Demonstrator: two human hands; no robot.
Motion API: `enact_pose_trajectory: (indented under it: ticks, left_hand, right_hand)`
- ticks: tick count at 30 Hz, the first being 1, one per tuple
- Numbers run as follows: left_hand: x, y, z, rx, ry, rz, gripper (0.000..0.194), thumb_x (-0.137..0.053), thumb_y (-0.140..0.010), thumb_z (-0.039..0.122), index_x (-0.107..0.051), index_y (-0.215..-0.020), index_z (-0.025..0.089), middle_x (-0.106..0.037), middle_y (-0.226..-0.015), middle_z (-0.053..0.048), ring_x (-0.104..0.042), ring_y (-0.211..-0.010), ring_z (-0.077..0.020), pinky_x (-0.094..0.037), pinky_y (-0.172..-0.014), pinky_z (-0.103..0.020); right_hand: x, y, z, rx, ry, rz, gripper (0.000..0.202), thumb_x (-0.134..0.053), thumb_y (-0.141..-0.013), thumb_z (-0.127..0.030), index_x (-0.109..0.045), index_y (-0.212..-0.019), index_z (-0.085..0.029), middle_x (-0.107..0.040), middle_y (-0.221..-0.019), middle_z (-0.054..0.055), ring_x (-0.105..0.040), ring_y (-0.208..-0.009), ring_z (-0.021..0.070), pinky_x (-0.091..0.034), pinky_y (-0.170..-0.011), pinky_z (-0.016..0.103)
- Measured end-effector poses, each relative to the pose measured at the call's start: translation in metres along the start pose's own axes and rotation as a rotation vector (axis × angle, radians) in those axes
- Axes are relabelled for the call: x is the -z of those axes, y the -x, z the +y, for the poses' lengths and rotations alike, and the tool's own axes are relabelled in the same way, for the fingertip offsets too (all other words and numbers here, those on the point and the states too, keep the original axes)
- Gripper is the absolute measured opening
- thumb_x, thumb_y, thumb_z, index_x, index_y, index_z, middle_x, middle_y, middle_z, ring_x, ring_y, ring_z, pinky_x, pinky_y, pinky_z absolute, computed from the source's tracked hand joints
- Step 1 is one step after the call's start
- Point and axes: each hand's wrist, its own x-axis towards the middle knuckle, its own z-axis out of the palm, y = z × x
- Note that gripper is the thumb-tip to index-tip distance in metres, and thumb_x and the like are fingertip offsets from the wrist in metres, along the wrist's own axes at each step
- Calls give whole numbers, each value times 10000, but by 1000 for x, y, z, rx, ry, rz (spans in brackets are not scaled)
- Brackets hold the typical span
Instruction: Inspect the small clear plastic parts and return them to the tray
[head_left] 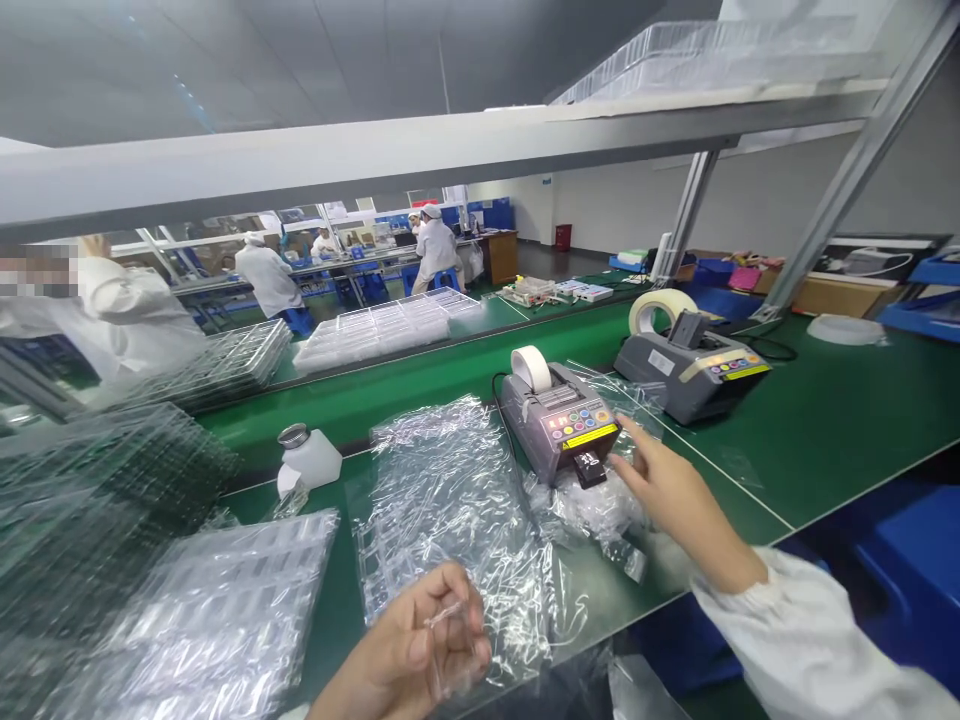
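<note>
My left hand (420, 640) is curled around a small clear plastic piece (452, 640) at the bottom centre. My right hand (667, 490) has its fingers apart beside the front of a grey tape dispenser (559, 415), near the black outlet (590, 468); nothing shows in its grip. A roll of white tape (531, 368) sits on top of the dispenser. Crumpled clear film (600, 505) lies below the outlet. Between my left hand and the dispenser, a large wrinkled clear plastic sheet (450, 490) covers the bench.
Clear trays (225, 600) are stacked at the left. A white bottle (309, 460) stands behind them. A second tape dispenser (686, 365) is at the right on the green bench (847, 420). A metal shelf beam (420, 145) crosses above. People in white coats work beyond.
</note>
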Motion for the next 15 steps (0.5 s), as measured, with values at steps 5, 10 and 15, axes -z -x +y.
enact_pose_trajectory:
  ticks: [5, 10, 15]
  left_hand:
    - [4, 7, -4, -39, 67, 81, 322, -767, -664, 239, -651, -950, 149, -668, -872, -31, -653, -820, -134, -503, -765, -210]
    - [6, 10, -9, -64, 72, 143, 310, -783, -632, 266, -673, -899, 150, -680, -842, -25, -656, -810, -134, -512, -761, -206]
    - [4, 10, -12, -57, 43, 178, 324, -801, -598, 286, -681, -870, 159, -681, -820, -24, -654, -806, -139, -511, -765, -217]
  right_hand:
    - [-19, 25, -6, -527, -1032, -194, 552, -654, -635, -583, -618, -919, -111, -345, -440, -85, -289, -374, 71, -194, -380, 216]
    - [-33, 27, -18, -700, -1394, -270, 573, -802, -495, -521, -629, -832, -90, -283, -376, -130, -195, -328, 4, -122, -351, 161]
    - [-38, 23, -17, -790, -1469, -252, 559, -855, -426, -444, -635, -782, -74, -289, -353, -134, -216, -311, -12, -141, -313, 122]
